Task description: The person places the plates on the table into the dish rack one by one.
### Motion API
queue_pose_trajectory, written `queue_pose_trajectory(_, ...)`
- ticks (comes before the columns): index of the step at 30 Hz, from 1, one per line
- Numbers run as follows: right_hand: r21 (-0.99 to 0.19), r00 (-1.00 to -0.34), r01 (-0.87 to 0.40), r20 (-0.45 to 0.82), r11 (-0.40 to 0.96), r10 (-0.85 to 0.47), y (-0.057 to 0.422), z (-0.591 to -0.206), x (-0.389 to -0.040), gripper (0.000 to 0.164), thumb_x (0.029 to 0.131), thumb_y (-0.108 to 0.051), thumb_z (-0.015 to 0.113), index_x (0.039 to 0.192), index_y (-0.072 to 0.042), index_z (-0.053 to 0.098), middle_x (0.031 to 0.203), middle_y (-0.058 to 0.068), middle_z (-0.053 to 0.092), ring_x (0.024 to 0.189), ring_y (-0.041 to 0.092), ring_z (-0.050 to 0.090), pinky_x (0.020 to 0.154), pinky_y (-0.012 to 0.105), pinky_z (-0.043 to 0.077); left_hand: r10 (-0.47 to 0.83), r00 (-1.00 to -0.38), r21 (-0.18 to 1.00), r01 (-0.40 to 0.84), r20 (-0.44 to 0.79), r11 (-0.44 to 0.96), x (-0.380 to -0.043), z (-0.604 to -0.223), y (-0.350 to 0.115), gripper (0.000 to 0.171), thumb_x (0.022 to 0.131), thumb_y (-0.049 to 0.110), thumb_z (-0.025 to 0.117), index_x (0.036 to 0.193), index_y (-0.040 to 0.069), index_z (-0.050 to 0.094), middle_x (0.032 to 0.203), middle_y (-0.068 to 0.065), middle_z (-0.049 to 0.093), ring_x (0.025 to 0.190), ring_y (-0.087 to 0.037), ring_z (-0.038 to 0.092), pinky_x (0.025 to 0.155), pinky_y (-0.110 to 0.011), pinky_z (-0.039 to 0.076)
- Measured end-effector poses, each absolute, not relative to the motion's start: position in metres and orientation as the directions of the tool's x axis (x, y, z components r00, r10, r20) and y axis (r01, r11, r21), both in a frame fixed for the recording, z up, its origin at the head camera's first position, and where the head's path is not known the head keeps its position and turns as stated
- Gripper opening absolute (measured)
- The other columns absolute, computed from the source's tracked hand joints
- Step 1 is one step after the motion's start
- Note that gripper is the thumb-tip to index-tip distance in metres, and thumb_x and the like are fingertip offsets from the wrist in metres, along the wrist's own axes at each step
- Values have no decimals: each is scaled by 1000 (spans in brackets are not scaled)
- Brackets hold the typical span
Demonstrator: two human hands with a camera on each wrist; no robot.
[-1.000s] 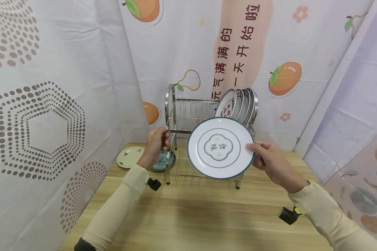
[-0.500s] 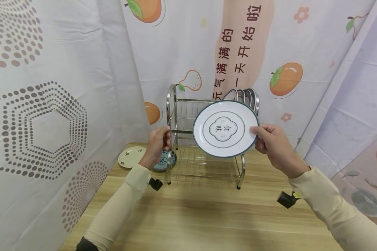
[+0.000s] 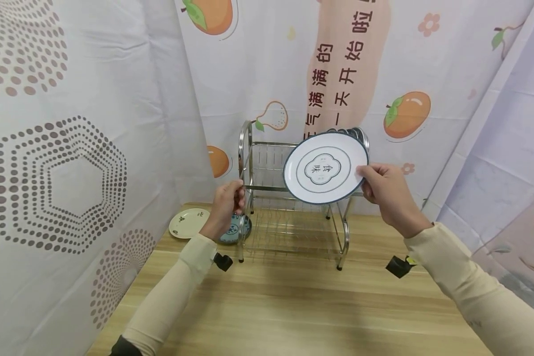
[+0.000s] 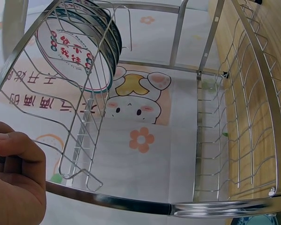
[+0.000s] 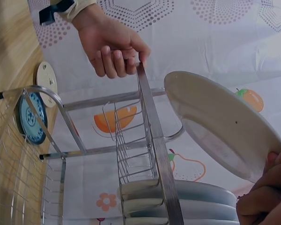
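A white plate (image 3: 325, 170) with a blue-green rim and a printed centre is held up at the top tier of a metal dish rack (image 3: 293, 249). My right hand (image 3: 389, 193) pinches its right edge, thumb on the printed face; its plain underside shows in the right wrist view. My left hand (image 3: 224, 205) grips the front left corner of the rack's upper rail. Several plates (image 4: 77, 51) stand on edge in the upper tier at the right end, mostly hidden behind the held plate in the head view.
Left of the rack on the wooden table (image 3: 267, 306) lie a cream plate (image 3: 188, 223) and a blue patterned plate (image 3: 240, 228), partly behind the left hand. Printed curtains (image 3: 196, 74) hang close at the back and both sides.
The white plate has risen and moved right and away with my right hand, now covering most of the standing plates. My left hand keeps its grip on the rack.
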State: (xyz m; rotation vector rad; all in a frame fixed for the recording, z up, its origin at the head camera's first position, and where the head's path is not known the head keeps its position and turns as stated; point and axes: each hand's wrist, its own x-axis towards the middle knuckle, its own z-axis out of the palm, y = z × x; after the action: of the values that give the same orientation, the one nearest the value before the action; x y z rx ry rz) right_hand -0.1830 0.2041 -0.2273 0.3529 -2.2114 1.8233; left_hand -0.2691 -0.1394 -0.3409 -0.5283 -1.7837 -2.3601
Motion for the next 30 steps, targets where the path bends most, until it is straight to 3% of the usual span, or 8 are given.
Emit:
queue_pose_trajectory(4, -907, -935, -340, 353, 248, 11, 204, -225, -192, 40, 105, -18, 56, 71, 2, 53, 55, -2, 44, 48, 10, 33, 45, 27, 27, 101, -926, 903, 323, 363, -284, -269, -341, -140, 40, 105, 26, 51, 72, 5, 51, 56, -3, 48, 43, -12, 39, 39, -24, 35)
queue_pose_trajectory(13, -858, -905, -360, 416, 366, 87, 199, -219, -209, 43, 104, -21, 56, 66, -3, 51, 52, -3, 43, 45, 10, 33, 41, 26, 28, 90, -930, 905, 319, 356, -283, -269, -340, -139, 38, 105, 25, 51, 71, 6, 52, 56, -2, 48, 44, -12, 39, 39, -22, 36)
queue_pose_trajectory(25, -681, -801, -390, 583, 620, 137, 187, -215, -224, 39, 98, -18, 51, 62, -4, 43, 52, 4, 43, 44, 13, 35, 39, 27, 28, 97, -927, 902, 322, 362, -286, -269, -341, -138, 40, 105, 27, 51, 72, 6, 52, 56, -3, 48, 44, -12, 41, 39, -24, 36)
queue_pose_trajectory(30, -622, -777, -376, 615, 687, 133, 182, -215, -231, 38, 96, -18, 51, 61, -4, 45, 58, 10, 54, 48, 16, 37, 42, 26, 28, 94, -926, 899, 324, 365, -294, -269, -342, -138, 40, 105, 26, 51, 71, 5, 52, 55, -3, 48, 43, -12, 40, 38, -23, 36)
